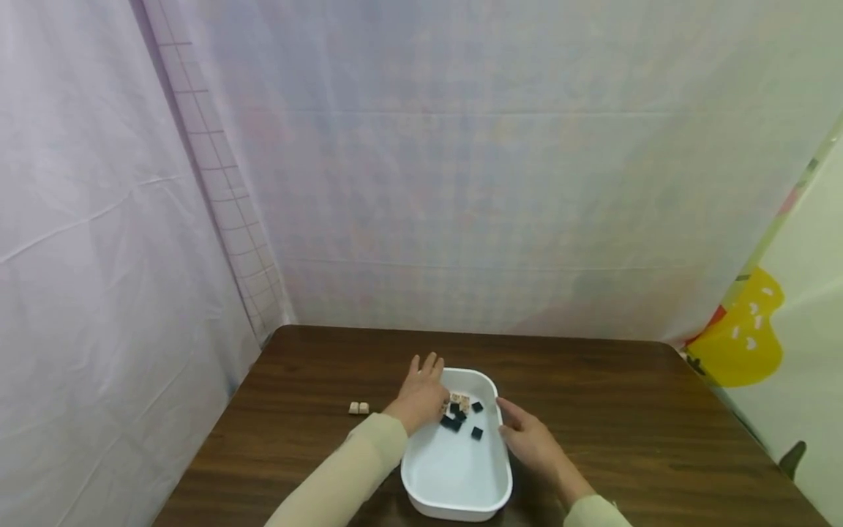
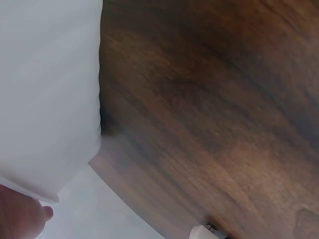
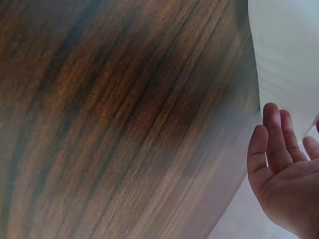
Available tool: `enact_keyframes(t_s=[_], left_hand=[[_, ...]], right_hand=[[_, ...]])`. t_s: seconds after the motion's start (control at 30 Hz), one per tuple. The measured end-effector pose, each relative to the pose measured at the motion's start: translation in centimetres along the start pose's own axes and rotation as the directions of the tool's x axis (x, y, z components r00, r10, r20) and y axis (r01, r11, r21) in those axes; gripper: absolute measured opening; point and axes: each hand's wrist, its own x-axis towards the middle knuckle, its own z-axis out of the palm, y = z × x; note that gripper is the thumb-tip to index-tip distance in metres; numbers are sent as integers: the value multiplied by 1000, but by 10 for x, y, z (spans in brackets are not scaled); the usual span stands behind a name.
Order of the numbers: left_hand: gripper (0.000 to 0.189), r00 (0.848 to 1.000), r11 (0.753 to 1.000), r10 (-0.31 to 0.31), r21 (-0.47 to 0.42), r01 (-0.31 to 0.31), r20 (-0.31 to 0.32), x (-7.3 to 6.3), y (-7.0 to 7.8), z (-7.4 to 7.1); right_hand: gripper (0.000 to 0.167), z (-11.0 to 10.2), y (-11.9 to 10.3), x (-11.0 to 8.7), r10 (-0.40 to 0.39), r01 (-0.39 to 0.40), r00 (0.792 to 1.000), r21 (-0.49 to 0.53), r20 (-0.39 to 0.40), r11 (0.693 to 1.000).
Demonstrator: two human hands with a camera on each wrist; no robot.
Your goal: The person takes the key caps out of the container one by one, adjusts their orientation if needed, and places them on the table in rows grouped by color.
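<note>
A white oblong tub (image 1: pixel 454 476) stands on the table between my hands. Inside, toward its far left part, lie several small black square pieces (image 1: pixel 477 433) that look like keycaps, with patterned beige ones (image 1: pixel 464 402) among them. My left hand (image 1: pixel 424 395) reaches over the left rim, some fingers raised and spread, the others down by the pieces; I cannot tell whether these pinch one. Against the right wall rests my right hand (image 1: pixel 530 439), its fingers extended along the tub's side, as the right wrist view confirms with the palm (image 3: pixel 294 189) showing.
Two beige keycap-like pieces (image 1: pixel 358 408) sit side by side on the brown wood table (image 1: pixel 593 380), left of the tub. White curtains (image 1: pixel 461 183) hang behind and at the left. A yellow printed shape (image 1: pixel 744 337) marks the sheet at the right.
</note>
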Motion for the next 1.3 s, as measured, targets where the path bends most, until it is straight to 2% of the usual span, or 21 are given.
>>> enact_keyframes(t_s=[0.2, 0.33, 0.5, 0.67, 0.73, 0.87, 0.97, 1.03, 1.13, 1.23, 1.3], left_hand=[[16, 1000, 999, -5, -37, 5, -3, -2, -1, 0], [13, 999, 997, -15, -82, 11, -39, -3, -2, -2], [7, 991, 991, -2, -131, -16, -136, -3, -8, -3], [9, 967, 988, 56, -127, -90, -250, 0, -13, -5], [8, 960, 984, 89, -123, -125, -266, 0, -13, -7], [10, 963, 963, 132, -201, -181, -233, 1, -11, -9], [9, 973, 943, 131, -280, -182, -190, 0, -10, -10], [5, 977, 932, 117, -320, -171, -180, 0, -9, -10], [13, 978, 918, 102, -362, -163, -182, -1, -10, -10], [21, 983, 890, 64, -436, -135, -173, -4, -12, -13], [23, 987, 862, 29, -495, -106, -159, -7, -14, -15]], right_hand=[[53, 1, 1, 0, -21, 21, 1000, 10, -9, 1000], [53, 2, 2, 0, -27, 27, 1000, 14, -7, 1000], [53, 2, 2, 0, -22, 22, 1000, 5, -5, 1000], [53, 1, 2, 0, -7, 7, 1000, 7, -3, 1000], [53, 0, 1, 0, 2, -2, 1000, 7, -1, 1000], [53, 0, 1, -1, 1, -1, 1000, -7, 2, 1000], [54, 0, 1, -1, -1, 1, 1000, -10, 2, 1000], [54, 0, 1, -2, -1, 1, 1000, -10, 0, 1000], [54, 0, 1, -1, 6, -6, 1000, -14, 2, 1000], [54, 0, 0, -1, 11, -11, 1000, -12, 3, 1000], [54, 0, -1, -1, 15, -15, 1000, -7, 5, 1000]])
